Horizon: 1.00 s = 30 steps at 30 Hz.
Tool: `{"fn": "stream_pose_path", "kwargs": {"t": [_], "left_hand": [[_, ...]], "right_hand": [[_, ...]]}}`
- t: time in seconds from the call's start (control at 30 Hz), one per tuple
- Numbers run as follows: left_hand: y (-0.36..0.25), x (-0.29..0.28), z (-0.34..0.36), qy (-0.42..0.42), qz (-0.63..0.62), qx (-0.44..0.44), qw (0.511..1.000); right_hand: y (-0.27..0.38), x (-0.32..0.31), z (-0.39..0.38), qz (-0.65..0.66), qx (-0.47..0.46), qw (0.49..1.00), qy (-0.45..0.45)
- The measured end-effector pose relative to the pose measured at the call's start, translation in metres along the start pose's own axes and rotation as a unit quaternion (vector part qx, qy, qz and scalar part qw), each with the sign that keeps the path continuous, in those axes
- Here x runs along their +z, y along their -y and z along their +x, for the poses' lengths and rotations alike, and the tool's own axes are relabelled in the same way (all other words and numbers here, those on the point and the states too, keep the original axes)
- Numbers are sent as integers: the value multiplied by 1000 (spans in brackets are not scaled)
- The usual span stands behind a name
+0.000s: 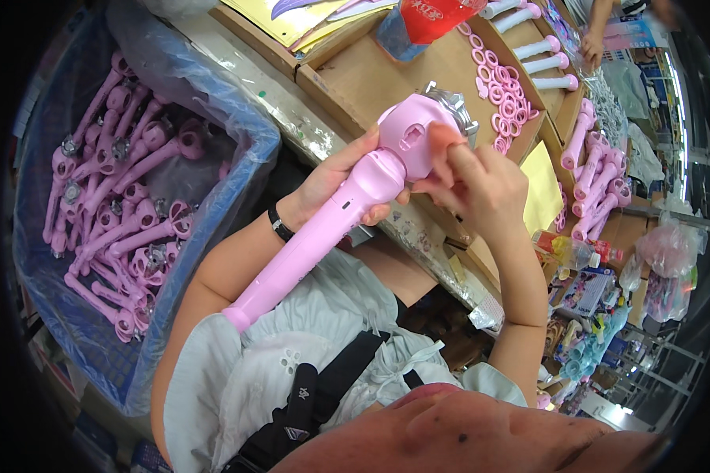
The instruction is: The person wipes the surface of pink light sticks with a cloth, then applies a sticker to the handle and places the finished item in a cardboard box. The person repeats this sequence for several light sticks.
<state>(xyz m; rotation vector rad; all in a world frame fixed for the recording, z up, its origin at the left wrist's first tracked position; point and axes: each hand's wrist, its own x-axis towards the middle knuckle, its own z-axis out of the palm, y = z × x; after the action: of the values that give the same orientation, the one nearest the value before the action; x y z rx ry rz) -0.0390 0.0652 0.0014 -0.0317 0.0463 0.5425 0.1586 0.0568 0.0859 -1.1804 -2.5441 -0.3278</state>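
A pink toy wand (304,246) lies slantwise before my chest, its long handle toward me and its round head away. My left hand (335,175) is wrapped round its neck from below. The head has a small shaped cut-out in its side and a silver crown-like piece (451,106) on its end. My right hand (485,185) is at the side of the head, fingers bent and pressed together. A blurred orange-pink patch (443,150) shows at its fingertips; whether that is a cloth or something else I cannot make out.
At left stands a blue crate (264,158) lined with plastic, holding several similar wands. Cardboard trays (363,75) on the bench hold pink rings (501,91) and pale rods (544,63). More pink wand parts (599,181) and a bottle (564,248) lie at right. Another person's hand (592,47) shows far right.
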Motion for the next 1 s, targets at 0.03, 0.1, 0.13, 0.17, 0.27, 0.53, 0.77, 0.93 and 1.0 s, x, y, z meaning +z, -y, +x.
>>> {"fn": "stream_pose_path", "kwargs": {"t": [0.03, 0.1, 0.13, 0.17, 0.27, 0.53, 0.77, 0.93, 1.0], "left_hand": [[0, -2, 0, -3, -13, -1, 1000], [0, -6, 1, 9, -24, -2, 1000], [-1, -7, 1, 21, -22, -5, 1000], [-2, -8, 1, 29, -21, -11, 999], [-1, -11, 2, 49, -41, -16, 998], [-2, -17, 2, 57, -49, -11, 997], [-2, -19, 3, 70, -47, -8, 996], [-2, -19, 3, 67, -43, -11, 997], [-1, -20, 3, 63, -47, -14, 997]], "right_hand": [[0, 3, -2, 7, 2, 1000, -13], [0, 8, -7, 23, -37, 999, -5], [0, 10, -8, 27, -46, 999, -8], [-1, 12, -8, 30, -54, 998, -13], [-8, 18, -8, 61, -10, 998, -31], [-21, 41, -15, 226, 151, 962, -40], [-23, 40, -22, 292, 167, 941, 34], [-18, 34, -23, 277, 190, 939, 68], [-16, 35, -21, 267, 184, 944, 64]]}}
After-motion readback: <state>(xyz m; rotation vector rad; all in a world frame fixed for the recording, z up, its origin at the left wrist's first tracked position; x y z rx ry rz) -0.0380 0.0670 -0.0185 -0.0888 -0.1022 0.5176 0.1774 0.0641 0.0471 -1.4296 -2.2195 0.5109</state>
